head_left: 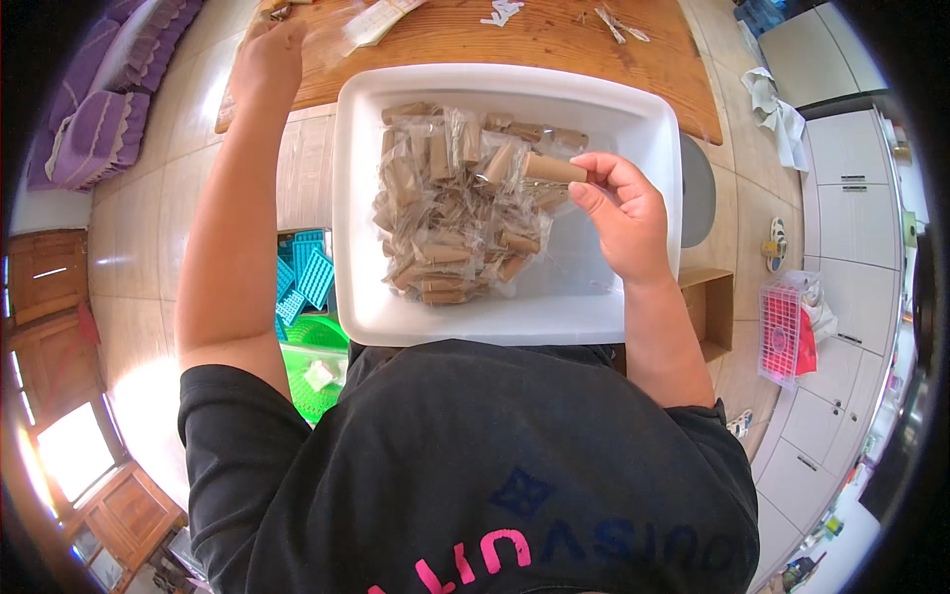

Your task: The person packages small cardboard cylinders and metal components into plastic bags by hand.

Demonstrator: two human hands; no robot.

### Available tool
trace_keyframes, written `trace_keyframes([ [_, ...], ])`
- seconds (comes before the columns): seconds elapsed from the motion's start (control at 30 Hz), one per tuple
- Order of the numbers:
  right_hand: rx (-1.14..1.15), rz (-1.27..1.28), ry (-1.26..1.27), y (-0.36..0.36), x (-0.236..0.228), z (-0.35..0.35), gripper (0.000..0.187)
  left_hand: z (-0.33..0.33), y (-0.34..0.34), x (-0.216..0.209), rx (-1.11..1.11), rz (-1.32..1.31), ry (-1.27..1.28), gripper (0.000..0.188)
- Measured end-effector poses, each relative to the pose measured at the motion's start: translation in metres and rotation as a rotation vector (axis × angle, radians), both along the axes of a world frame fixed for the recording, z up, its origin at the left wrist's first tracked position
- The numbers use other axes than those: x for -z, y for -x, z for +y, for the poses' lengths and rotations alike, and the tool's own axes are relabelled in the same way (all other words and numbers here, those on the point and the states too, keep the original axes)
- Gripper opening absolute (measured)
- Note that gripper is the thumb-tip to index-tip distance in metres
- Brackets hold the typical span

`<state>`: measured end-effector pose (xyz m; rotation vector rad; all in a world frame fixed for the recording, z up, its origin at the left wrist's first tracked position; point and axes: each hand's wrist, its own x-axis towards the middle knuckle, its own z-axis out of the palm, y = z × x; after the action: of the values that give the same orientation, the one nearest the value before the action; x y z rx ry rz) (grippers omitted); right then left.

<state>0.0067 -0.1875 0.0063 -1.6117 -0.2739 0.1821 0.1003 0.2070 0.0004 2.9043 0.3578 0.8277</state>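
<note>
Between the thumb and fingers of my right hand (628,213) is one end of a small brown cardboard-like tube (554,168), held over a large white plastic tub (505,330). Inside the tub lies a heap of similar brown tubes (445,252), many in clear plastic wrappers. My left hand (269,64) is stretched far forward to the left edge of the wooden table (475,38). Its fingers are closed by a small brown object (280,10); what they grip is too small to make out.
On the table lie a clear-and-white packet (381,20), white plastic pieces (503,12) and thin white strips (621,25). Left of the tub are teal plastic trays (315,275) and a green basket (315,396). An open cardboard box (708,312) stands at its right, near a grey stool (699,193).
</note>
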Motion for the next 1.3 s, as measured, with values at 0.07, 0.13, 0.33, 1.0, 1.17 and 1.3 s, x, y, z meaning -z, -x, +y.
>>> trace_keyframes([
  [0.07,0.01,0.004,0.0,0.0,0.0,0.0,0.019,-0.009,0.005,-0.015,0.035,-0.133,0.025,0.028],
  [0.13,0.056,0.01,-0.043,0.0,-0.001,0.001,0.019,-0.028,0.016,-0.032,0.016,-0.102,0.141,0.026],
  [0.33,0.104,-0.038,-0.073,-0.002,0.001,0.0,0.02,-0.08,0.03,-0.024,0.264,-0.046,0.794,0.021],
  [1.0,0.073,0.037,-0.106,0.0,0.004,0.0,0.022,-0.096,-0.054,0.004,0.312,0.286,0.895,0.021],
  [1.17,0.075,0.038,-0.096,0.0,0.004,-0.001,0.022,-0.09,-0.058,-0.014,0.494,0.284,2.022,0.015],
  [1.3,0.087,-0.004,-0.08,-0.002,0.003,-0.001,0.021,-0.09,-0.044,-0.037,0.616,0.19,2.106,0.023],
])
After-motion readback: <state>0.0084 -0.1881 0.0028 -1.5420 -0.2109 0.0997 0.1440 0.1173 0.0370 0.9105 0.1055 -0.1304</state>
